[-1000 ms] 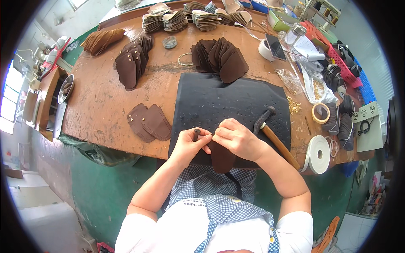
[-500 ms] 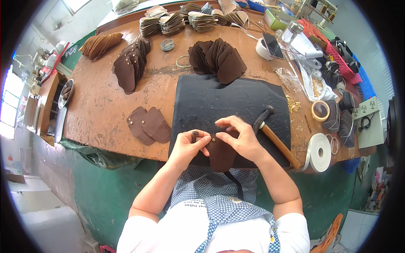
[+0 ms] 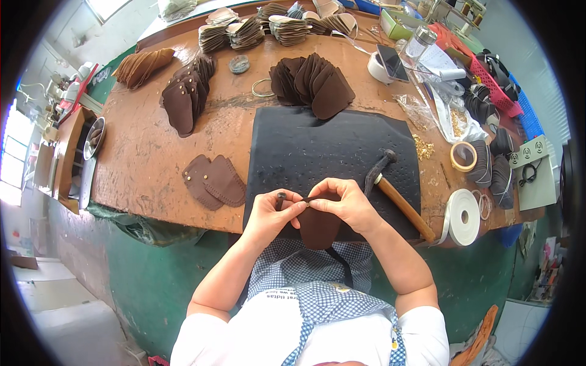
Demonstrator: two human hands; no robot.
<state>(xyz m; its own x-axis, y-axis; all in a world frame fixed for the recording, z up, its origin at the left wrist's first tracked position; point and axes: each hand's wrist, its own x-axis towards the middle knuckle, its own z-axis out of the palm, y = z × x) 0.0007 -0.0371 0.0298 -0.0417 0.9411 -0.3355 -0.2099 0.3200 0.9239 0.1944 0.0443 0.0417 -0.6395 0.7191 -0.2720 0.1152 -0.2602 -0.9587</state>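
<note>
Big worn orange-brown wooden tabletop spreading out past the hands, with a rectangular black mat right beneath and beyond them. A wooden-handled metal hammer lies just right of the right hand. It and the left hand are pinching the upper end of a rounded dark brown leather piece between them; a short dark rod pokes out of the left.

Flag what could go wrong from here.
The left hand holds a short dark tool while also pinching the brown leather piece, so either might slip. The hammer lies with its handle end near the table edge, where the right hand or forearm could knock it off.
</note>
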